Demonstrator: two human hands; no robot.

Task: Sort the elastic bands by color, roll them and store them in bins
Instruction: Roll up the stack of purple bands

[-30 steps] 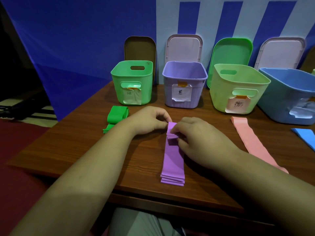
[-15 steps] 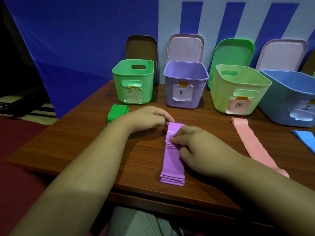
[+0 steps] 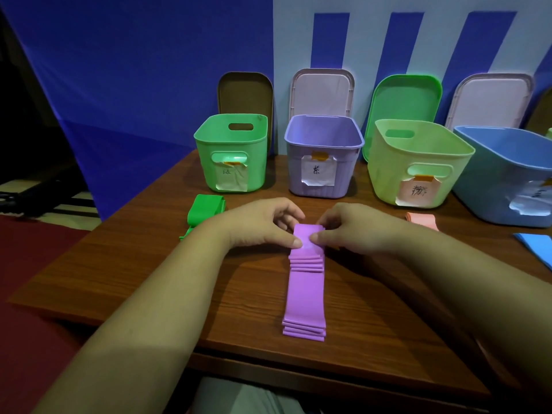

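A: Purple bands?
B: Stacked flat, centre; far end curled back, perhaps rolled once.
A: Others?
B: Green bands bunched left; pink band, blue band flat right.
A: Bins?
B: Green bin, purple bin, lime bin, blue bin: upright, open, labelled, rowed behind.

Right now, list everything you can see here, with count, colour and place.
table: one, brown wood, under everything
bins: four, back row: green bin, purple bin, light green bin, blue bin
lids: four, brown, pale pink, green, pale pink, leaning behind bins
purple bands: one stack, purple, centre
green bands: small pile, green, before green bin
pink band: one, pink, before light green bin
blue band: one, blue, right edge
left hand, right hand: two, pinching purple bands' far end
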